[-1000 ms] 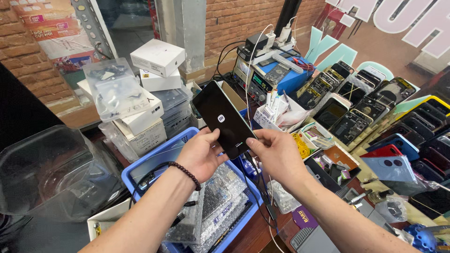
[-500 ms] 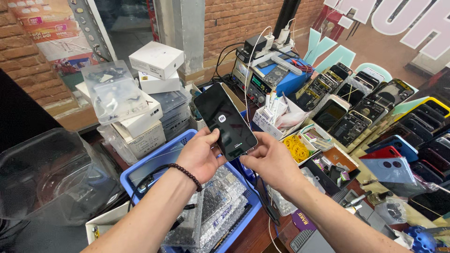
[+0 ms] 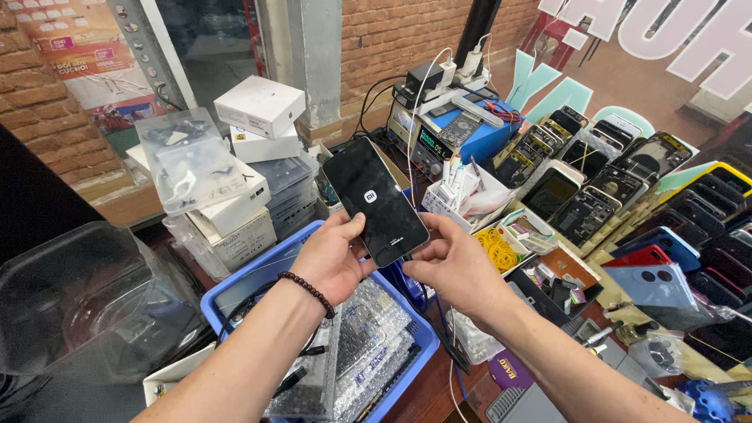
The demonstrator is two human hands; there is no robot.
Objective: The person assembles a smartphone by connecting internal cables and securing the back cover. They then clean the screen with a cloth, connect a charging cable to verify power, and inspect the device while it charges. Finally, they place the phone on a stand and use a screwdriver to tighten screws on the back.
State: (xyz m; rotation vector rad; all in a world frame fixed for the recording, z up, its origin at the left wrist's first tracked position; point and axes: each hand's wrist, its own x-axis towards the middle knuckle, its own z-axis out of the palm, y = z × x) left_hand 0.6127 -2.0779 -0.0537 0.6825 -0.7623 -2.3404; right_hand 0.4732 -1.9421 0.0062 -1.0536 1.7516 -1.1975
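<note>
Two hands: both on one black phone point(image 3: 375, 200), held up over the blue bin point(image 3: 235, 286).
Left hand point(image 3: 333, 258): clasps the phone's left edge.
Right hand point(image 3: 454, 266): pinches the lower corner, at the cable point(image 3: 427, 301).
Handling: probably light, rigid, slick glass; fragile.
Hold: side edges, off the screen.

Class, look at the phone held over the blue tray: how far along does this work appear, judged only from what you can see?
Done: the phone is lit, a small white logo on its dark screen, so it looks powered on. In hand: the left hand grips its lower left edge, while the right hand is at its bottom end, where a cable hangs down. Left: whether that cable is plugged in cannot be told. The blue tray lies beneath.
</note>
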